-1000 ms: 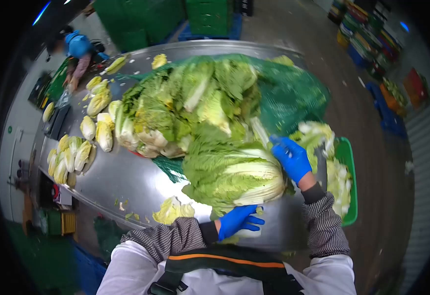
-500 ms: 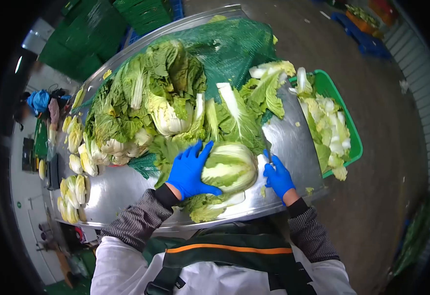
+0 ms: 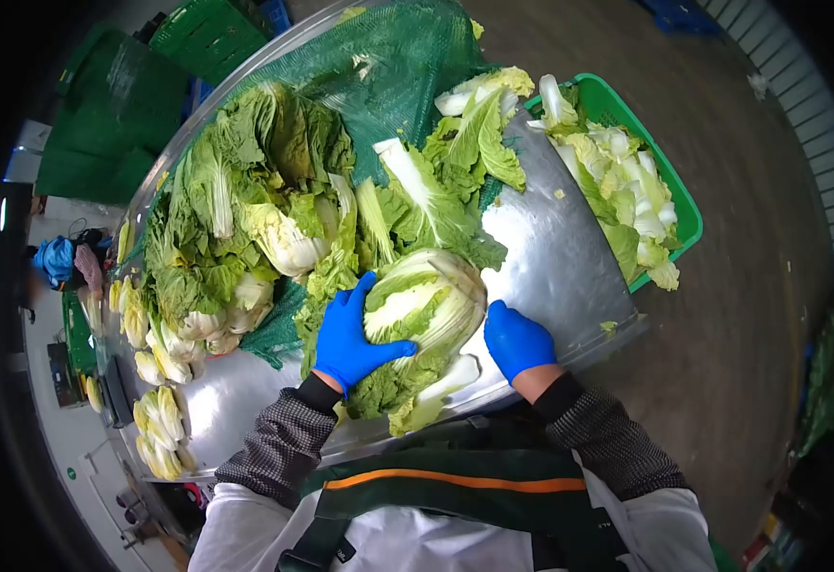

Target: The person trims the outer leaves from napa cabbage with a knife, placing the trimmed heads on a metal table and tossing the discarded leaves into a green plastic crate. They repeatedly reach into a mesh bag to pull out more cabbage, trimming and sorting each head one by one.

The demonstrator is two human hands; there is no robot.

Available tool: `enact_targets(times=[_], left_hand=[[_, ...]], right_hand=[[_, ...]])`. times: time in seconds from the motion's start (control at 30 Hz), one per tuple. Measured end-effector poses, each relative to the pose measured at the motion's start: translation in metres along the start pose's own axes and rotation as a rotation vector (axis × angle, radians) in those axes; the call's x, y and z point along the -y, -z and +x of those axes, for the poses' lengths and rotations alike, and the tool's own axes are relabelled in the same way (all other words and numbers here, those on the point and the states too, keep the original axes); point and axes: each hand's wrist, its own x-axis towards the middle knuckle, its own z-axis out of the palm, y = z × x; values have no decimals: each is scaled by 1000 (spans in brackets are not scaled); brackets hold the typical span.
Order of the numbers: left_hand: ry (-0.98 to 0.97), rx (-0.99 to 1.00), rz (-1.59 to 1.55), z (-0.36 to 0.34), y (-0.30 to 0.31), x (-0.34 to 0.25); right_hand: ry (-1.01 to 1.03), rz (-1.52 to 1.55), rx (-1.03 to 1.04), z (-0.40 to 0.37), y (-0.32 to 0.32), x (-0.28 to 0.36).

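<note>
A Chinese cabbage [image 3: 431,305] lies on the metal table, its base end toward my right hand. My left hand [image 3: 355,334] grips its leafy side, fingers behind and thumb across the front. Just right of the base, my gloved right hand [image 3: 517,341] is closed with its knuckles up. The knife that showed in it a moment earlier is hidden behind the fingers now. Loose outer leaves surround the cabbage, including a white-ribbed leaf [image 3: 446,381] in front and another long leaf [image 3: 417,186] behind.
A heap of untrimmed cabbages [image 3: 245,191] sits on a green net [image 3: 388,86] at the back left. Small trimmed heads [image 3: 160,419] line the table's left side. A green crate [image 3: 689,214] of cut leaves stands beyond the right edge of the metal table [image 3: 569,257].
My right hand has turned and moved slightly left and down, and the knife blade no longer shows. The cabbage has tilted, its base end now pointing more away from me. The camera view has shifted.
</note>
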Motion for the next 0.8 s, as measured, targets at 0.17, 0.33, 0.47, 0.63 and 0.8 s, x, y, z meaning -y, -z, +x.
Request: enact_targets(times=[0.17,0.33,0.47,0.63,0.8], left_hand=[[-35,-84,22,-11,-5,1],[-218,-249,-50,-32,-21,34],[-264,-340,-277,-36,-29,52],[-236,-404,-172,-30,-8,23],[-287,-308,80,-13,9,2]], right_hand=[[-110,-61,19,25,-35,-13],[-64,-16,158,47,-16,-18],[102,-85,311,60,39,-7],[129,36,236,24,110,16],[92,405,-104,4,45,7]])
